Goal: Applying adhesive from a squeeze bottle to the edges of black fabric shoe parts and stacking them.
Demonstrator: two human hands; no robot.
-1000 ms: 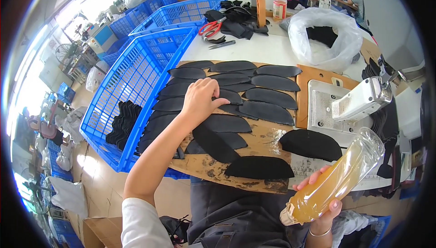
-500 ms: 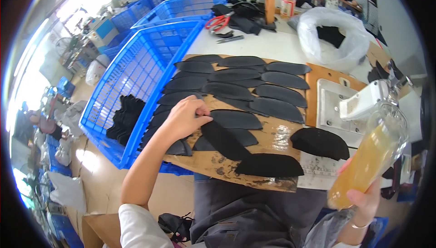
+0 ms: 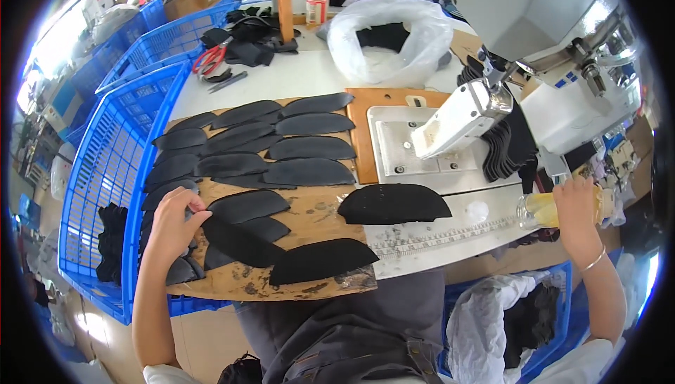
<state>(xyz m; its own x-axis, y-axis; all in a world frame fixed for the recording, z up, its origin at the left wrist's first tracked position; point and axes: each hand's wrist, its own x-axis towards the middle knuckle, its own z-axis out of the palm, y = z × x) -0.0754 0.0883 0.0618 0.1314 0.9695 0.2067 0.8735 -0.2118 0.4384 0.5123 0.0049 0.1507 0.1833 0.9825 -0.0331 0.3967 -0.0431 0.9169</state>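
Observation:
Between the fingertips of my left hand (image 3: 174, 222) is the end of a black curved fabric piece (image 3: 242, 241), which slants down over the brown board (image 3: 316, 205). Two more black half-moon pieces lie close by: one fabric piece (image 3: 323, 261) at the board's front edge, another fabric piece (image 3: 394, 203) partly on the white table. Rows of overlapping dark grey curved pads (image 3: 309, 148) cover the rest of the board. Out at the table's right end, my right hand (image 3: 576, 208) is closed around a clear bottle (image 3: 540, 210) of yellow liquid, which lies nearly level.
A sewing machine (image 3: 464, 113) stands behind the table's right part. To the left is a blue crate (image 3: 105, 152) holding black pieces. Red-handled scissors (image 3: 211, 59) and a white plastic bag (image 3: 344, 40) sit at the back. Below right, another blue crate (image 3: 562, 314) has a plastic liner.
The view has swung right. My right hand has carried the bottle outward to the table's right end, tipping it from a steep slant to nearly level. My left hand keeps its pinch on the fabric piece.

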